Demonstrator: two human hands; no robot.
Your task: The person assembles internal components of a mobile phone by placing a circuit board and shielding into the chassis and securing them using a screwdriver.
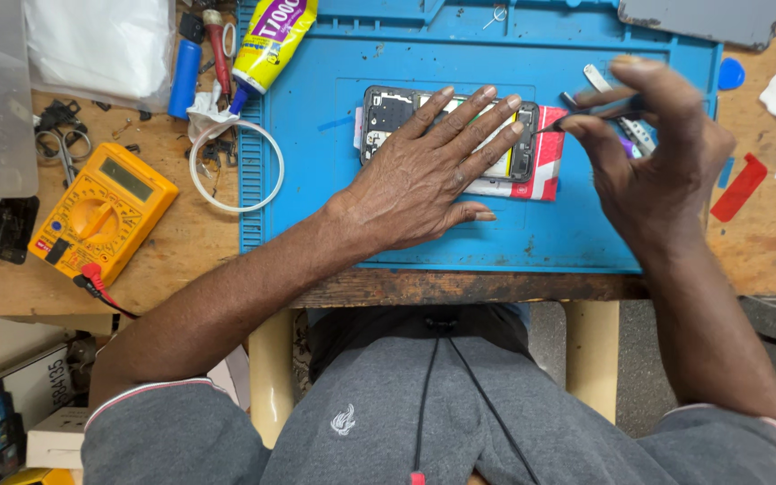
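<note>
An opened phone [388, 117] with its back off lies on a blue work mat [316, 180], resting on a red and white packet [545, 171]. My left hand [433, 175] lies flat on the phone, fingers spread across it and pointing right. My right hand [648, 153] hovers at the phone's right end, thumb and fingers pinched on a thin dark tool [585, 117] whose tip points at the phone's right edge. Most of the phone's inside is hidden under my left hand.
A yellow multimeter [100, 211] and scissors [60, 148] lie on the wooden bench at left. A glue tube [271, 40], a blue cylinder [184, 79] and a white ring [235, 166] sit by the mat's left edge. Metal tweezers [630, 130], a red pry tool [738, 189] and a grey panel [702, 18] are at right.
</note>
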